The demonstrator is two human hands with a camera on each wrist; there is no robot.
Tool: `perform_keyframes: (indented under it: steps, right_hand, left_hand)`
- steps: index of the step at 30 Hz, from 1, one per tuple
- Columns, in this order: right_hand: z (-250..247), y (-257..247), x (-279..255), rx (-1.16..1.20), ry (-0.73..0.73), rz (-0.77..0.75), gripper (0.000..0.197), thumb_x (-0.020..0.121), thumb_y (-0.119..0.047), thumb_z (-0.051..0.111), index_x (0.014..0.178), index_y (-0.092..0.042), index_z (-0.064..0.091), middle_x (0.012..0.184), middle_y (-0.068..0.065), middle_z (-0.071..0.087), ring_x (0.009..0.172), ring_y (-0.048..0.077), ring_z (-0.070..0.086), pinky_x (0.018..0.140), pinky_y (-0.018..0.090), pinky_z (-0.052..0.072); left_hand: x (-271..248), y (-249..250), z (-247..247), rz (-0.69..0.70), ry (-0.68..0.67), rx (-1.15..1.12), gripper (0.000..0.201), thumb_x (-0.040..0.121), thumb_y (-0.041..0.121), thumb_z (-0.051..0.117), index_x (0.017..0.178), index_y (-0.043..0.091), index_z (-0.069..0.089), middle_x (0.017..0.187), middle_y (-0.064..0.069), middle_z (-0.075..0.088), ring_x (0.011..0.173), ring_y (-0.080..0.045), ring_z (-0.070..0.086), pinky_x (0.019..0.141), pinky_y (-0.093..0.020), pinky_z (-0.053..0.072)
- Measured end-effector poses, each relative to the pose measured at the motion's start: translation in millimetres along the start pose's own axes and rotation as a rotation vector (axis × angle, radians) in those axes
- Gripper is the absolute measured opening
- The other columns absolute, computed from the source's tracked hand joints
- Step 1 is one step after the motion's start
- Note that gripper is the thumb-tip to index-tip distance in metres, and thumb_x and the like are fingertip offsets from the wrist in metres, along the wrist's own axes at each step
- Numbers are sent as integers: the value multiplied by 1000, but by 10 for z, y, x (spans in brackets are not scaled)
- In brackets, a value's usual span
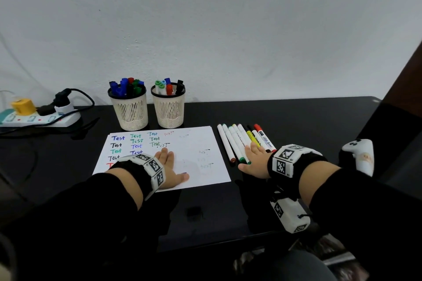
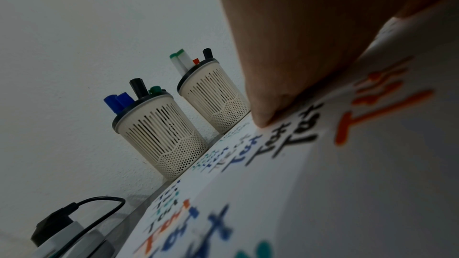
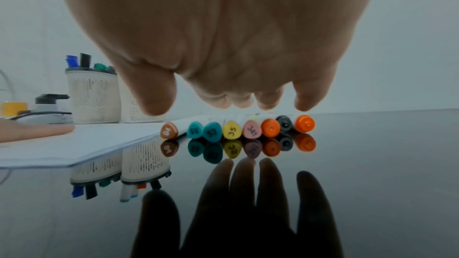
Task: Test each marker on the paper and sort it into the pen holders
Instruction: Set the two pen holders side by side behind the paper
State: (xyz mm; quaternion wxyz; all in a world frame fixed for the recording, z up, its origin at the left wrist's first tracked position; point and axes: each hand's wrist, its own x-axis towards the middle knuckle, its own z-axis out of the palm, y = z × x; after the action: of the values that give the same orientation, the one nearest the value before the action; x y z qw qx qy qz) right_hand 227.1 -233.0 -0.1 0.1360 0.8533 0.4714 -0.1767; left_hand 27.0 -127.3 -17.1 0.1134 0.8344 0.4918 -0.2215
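On the black worktop (image 1: 296, 116) the left hand (image 1: 167, 166) lies flat on the paper (image 1: 196, 141), pinning it; the right hand (image 1: 254, 158) hovers over the markers (image 1: 237, 141) beside the sheet, grip loose and empty; I'd pinch just one barrel mid-length so the neighbours don't roll; both pen holders (image 1: 169, 107) sit behind the paper, already crowded; a power strip (image 1: 38, 118) lies far left, out of the way.

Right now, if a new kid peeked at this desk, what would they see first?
Probably the white paper in the middle, covered with colourful "Test" scribbles, with the left hand lying flat on it. Next, the row of markers to its right, under the right hand, and two pen holders full of markers behind the paper.
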Motion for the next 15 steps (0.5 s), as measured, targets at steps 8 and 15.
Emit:
perform_keyframes:
  steps: [8,15]
  right_hand:
    - [19,-77,-10,-17,12,-36,71,100,-47,30,151,-10,-2,159,8,-12,147,29,-2,116,48,9]
    - [11,-75,18,45,55,-47,70,101,-43,29,151,-6,-4,159,10,-13,147,26,-5,117,46,6]
  left_hand:
    - [-28,12,-10,4,2,0,81,96,55,26,148,6,-13,155,-11,-21,144,-25,-14,116,-38,-3]
    - [-29,7,-7,5,-7,1,82,96,55,26,148,6,-13,154,-10,-22,144,-24,-15,116,-38,-3]
